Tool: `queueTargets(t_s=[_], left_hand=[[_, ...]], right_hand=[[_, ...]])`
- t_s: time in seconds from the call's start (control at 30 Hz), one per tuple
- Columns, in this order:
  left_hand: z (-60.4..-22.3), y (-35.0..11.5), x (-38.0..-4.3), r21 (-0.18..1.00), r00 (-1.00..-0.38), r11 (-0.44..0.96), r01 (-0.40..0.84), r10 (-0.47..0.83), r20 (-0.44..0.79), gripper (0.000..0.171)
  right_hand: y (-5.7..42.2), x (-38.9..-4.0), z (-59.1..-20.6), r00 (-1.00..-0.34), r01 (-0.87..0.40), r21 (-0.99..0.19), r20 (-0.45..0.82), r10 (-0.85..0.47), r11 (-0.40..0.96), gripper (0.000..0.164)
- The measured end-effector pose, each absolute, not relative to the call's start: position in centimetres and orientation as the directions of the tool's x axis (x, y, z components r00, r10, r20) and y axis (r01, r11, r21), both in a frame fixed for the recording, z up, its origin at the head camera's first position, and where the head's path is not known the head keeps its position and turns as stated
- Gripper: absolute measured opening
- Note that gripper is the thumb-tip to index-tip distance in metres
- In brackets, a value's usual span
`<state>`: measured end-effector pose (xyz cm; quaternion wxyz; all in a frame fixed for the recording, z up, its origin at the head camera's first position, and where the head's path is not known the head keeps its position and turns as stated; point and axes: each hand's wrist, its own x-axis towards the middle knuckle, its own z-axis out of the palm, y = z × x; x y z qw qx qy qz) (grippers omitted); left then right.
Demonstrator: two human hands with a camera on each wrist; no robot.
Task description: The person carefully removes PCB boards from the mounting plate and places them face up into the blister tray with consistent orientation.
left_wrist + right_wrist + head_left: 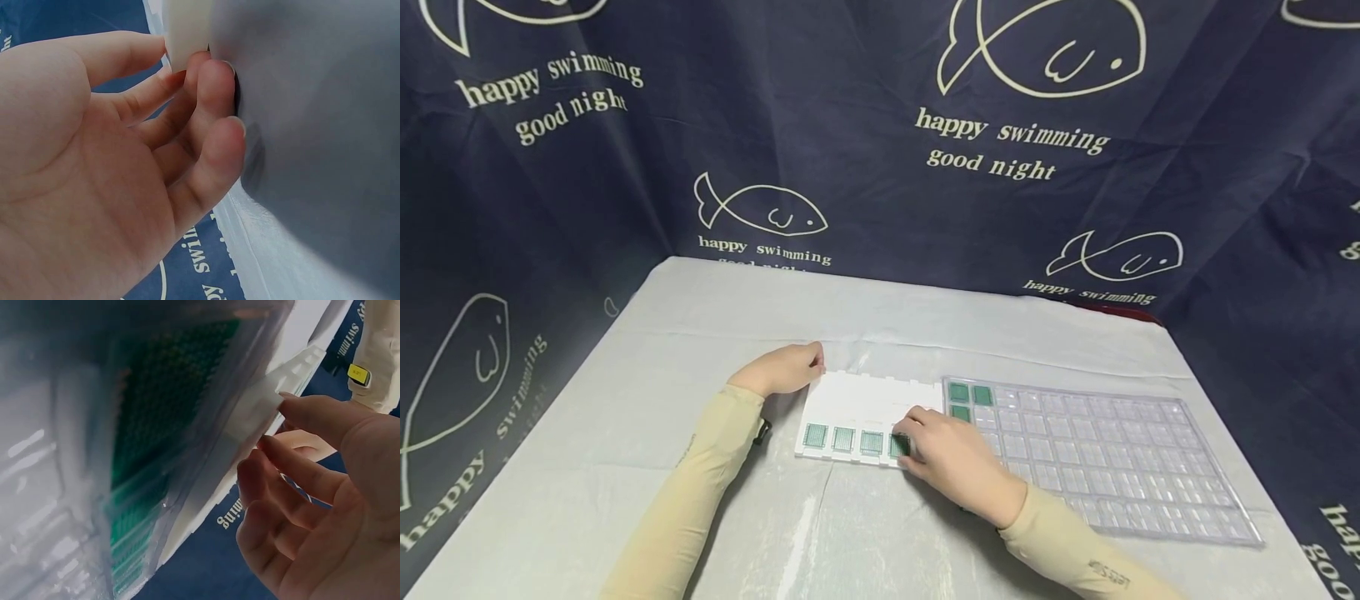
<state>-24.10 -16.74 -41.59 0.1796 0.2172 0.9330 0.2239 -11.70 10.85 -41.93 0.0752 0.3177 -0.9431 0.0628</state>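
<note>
A white flat tray (857, 400) lies on the table with a row of green square chips (842, 439) along its near side. At the tray's far left corner is my left hand (787, 369); in the left wrist view its thumb and forefinger pinch the white tray edge (187, 31), the other fingers curled. My right hand (958, 462) bends over the tray's near right end, thumb and forefinger at either side of the rightmost green chip (898, 446). In the right wrist view these fingertips meet close over the white tray (250, 412), where that chip is hidden.
Right of the white tray lies a clear plastic compartment tray (1097, 450), a few green chips (958, 392) in its left cells. My right forearm crosses its near left part. A white cloth (625, 400) covers the table; a dark blue printed curtain (880, 150) hangs behind.
</note>
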Motion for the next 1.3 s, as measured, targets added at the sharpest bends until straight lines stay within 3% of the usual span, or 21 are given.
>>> queueTargets(t_s=[1.3], left_hand=[[-41.44,-16.69,-24.05,0.498,-0.84,0.802,0.33,0.49,-0.233,0.015]], right_hand=[[10.79,-11.79,-41.55,-0.778,-0.623,-0.107,0.189,-0.6,0.775,0.03]])
